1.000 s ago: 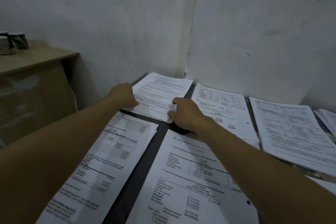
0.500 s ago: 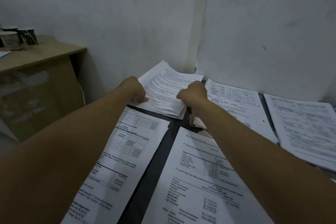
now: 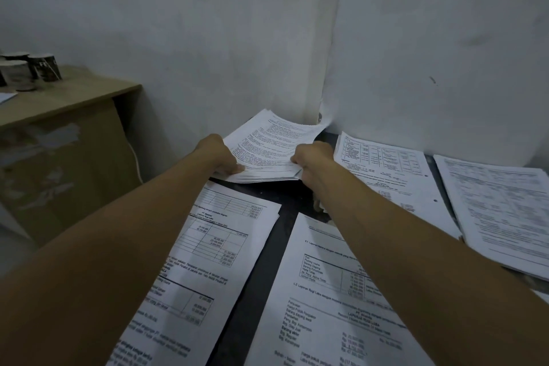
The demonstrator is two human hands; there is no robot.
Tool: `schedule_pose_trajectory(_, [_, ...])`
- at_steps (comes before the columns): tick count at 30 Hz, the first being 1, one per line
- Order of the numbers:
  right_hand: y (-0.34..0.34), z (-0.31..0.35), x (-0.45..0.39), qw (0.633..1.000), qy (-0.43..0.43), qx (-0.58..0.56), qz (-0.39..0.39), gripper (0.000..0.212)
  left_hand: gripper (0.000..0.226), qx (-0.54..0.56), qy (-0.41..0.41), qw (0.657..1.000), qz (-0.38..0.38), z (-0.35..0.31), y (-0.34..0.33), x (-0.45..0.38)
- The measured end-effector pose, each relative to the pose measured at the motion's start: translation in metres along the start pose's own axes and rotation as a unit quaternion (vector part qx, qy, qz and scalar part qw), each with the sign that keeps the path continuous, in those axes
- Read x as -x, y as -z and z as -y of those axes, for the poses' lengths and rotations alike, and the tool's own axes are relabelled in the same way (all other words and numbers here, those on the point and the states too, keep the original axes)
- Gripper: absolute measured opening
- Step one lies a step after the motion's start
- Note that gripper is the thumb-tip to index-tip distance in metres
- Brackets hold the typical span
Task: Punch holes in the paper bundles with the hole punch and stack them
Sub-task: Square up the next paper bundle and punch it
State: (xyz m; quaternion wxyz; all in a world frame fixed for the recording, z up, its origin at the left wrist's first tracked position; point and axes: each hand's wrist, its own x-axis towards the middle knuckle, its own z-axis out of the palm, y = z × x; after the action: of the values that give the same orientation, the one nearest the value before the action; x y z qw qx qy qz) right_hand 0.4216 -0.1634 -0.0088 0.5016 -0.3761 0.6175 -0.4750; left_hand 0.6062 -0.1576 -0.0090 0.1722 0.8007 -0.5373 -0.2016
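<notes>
A thick bundle of printed paper (image 3: 273, 145) sits at the far corner of the dark table, its far end tilted up off the surface. My left hand (image 3: 218, 156) grips its near left corner and my right hand (image 3: 312, 162) grips its near right corner. A stack with a table print (image 3: 383, 169) lies to the right, with a punched hole near its edge. No hole punch is clearly visible; something small and dark lies half hidden under my right forearm.
Two more paper stacks (image 3: 208, 261) (image 3: 320, 300) lie near me, split by a strip of dark table (image 3: 258, 276). Another stack (image 3: 499, 211) is at the right. White walls close the corner. A wooden cabinet (image 3: 59, 134) with cups (image 3: 29, 68) stands left.
Both hands closed on the far bundle's near corners and raised it; its far end now tilts up from the table. The view has moved closer to the corner.
</notes>
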Motion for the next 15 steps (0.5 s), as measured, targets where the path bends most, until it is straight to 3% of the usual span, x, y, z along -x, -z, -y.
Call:
schedule_pose_trajectory(7, [0.007,0.003,0.011,0.995,0.072,-0.049,0.051,0.039,0.059,0.158,0.000,0.987,-0.010,0.012,0.000,0.005])
schedule_pose_trajectory(15, [0.027,0.031,0.023,0.989,0.120,-0.047,0.074,0.043,0.068,0.295,-0.043,0.951,-0.075,0.009,0.024,0.008])
